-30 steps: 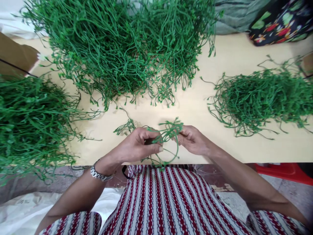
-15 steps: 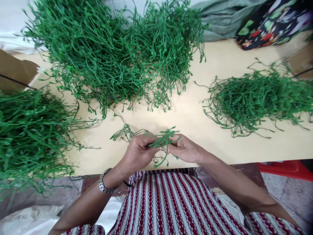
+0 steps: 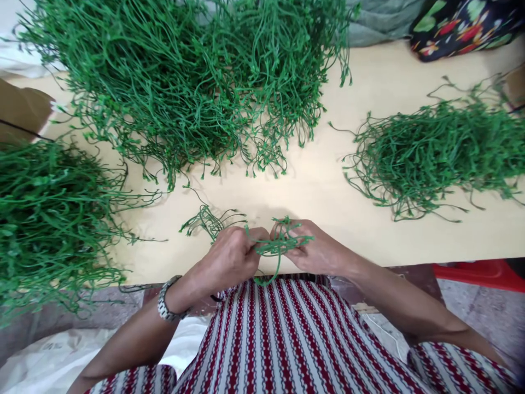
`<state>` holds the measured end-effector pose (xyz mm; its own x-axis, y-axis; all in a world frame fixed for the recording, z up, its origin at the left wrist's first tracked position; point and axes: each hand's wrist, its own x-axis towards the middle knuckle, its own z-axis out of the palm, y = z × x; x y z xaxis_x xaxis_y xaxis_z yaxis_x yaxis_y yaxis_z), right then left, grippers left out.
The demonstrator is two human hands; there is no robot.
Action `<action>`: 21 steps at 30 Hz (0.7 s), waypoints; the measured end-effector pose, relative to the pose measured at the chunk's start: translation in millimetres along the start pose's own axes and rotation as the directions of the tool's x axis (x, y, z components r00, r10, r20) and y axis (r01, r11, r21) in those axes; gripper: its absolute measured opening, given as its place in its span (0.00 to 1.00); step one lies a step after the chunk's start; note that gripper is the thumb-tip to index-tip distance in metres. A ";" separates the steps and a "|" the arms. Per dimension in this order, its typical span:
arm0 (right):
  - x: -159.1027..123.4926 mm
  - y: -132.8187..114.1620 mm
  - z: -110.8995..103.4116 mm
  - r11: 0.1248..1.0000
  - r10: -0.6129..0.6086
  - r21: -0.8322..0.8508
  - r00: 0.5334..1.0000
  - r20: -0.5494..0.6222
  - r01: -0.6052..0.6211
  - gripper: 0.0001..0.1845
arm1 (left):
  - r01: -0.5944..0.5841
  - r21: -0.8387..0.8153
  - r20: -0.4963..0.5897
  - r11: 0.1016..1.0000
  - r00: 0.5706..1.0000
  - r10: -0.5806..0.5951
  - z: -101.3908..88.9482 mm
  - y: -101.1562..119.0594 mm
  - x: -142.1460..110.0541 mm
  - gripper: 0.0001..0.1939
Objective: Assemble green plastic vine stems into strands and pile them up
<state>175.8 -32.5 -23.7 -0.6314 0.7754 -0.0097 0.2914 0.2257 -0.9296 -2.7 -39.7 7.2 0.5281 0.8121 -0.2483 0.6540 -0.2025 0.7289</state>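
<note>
My left hand and my right hand meet over the near edge of the pale table. Both are closed on a small bunch of thin green plastic stems stretched between them, one strand looping down toward my lap. My left wrist wears a metal watch. A few loose green stems lie on the table just beyond my left hand.
A large heap of green stems fills the back of the table. Another heap lies at the left and a smaller pile at the right. Patterned cloth sits at the far right corner; a red object shows below the table edge.
My hands have drawn closer together and bunched the stems tighter between them; the hanging loop has shrunk. The view has shifted slightly.
</note>
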 end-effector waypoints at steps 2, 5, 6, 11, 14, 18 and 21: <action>-0.6 0.1 -0.2 0.996 -0.042 0.080 0.999 0.006 0.041 0.08 | -0.014 -0.195 0.003 0.981 1.000 0.015 -1.2 0.0 1.2 0.10; -0.5 2.8 0.0 0.972 -0.128 0.194 0.992 -0.023 0.130 0.06 | 0.000 -0.455 0.000 0.891 1.000 -0.001 -2.2 0.7 4.0 0.09; -0.4 3.9 0.6 0.961 -0.152 0.228 0.988 -0.036 0.156 0.05 | 0.014 -0.508 0.007 0.861 1.000 -0.012 -2.4 1.0 4.6 0.09; -2.1 7.5 5.6 0.916 -0.128 0.376 0.990 -0.063 0.142 0.08 | 0.064 -0.660 0.031 0.749 0.998 -0.057 -2.5 -0.6 3.8 0.06; -3.6 8.3 5.0 0.791 -0.163 0.578 0.980 -0.117 0.201 0.10 | 0.045 -0.724 -0.001 0.688 0.998 -0.067 -3.0 -5.8 3.2 0.07; -2.5 12.2 -3.6 0.802 -0.153 0.563 0.980 -0.128 0.199 0.10 | 0.000 -0.751 -0.102 0.661 0.988 -0.117 -5.6 -13.3 5.1 0.07; -4.1 16.3 -15.1 0.910 -0.126 0.377 0.981 -0.148 0.174 0.10 | 0.019 -0.766 -0.079 0.643 0.989 -0.124 -7.8 -15.3 6.5 0.06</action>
<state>194.0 -23.1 -33.3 -0.5502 0.8191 0.1625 -0.1155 0.1181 -0.9863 -13.5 -27.1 -0.6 0.3984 0.8716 -0.2855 0.0158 0.3047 0.9523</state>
